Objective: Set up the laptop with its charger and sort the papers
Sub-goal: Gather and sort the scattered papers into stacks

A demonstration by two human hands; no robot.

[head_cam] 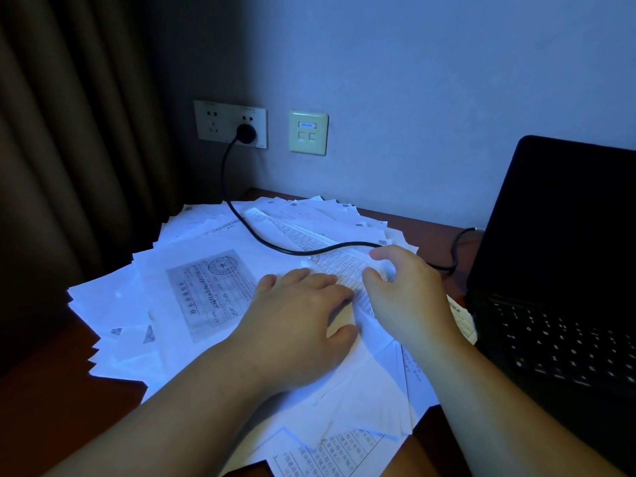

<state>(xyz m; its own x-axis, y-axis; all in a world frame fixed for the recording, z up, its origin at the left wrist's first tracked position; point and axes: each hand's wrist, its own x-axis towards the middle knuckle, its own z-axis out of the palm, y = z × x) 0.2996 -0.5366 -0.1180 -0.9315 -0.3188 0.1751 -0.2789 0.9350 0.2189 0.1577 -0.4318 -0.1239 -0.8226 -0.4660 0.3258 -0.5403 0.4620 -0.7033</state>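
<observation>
With the left hand [296, 318] pressed flat on the papers [192, 270] and the right hand [402, 287] loosely spread, gathering could snag the charger cable [275, 246] lying across them.

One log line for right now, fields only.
charger cable: plugged in, lying over papers | laptop: open | left hand: flat on papers | right hand: fingers on a sheet

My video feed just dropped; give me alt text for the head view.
Both hands, left hand flat and right hand loosely curled, rest on a messy spread of papers on a desk. A black charger cable runs from the wall socket across them towards the open laptop at right.
</observation>
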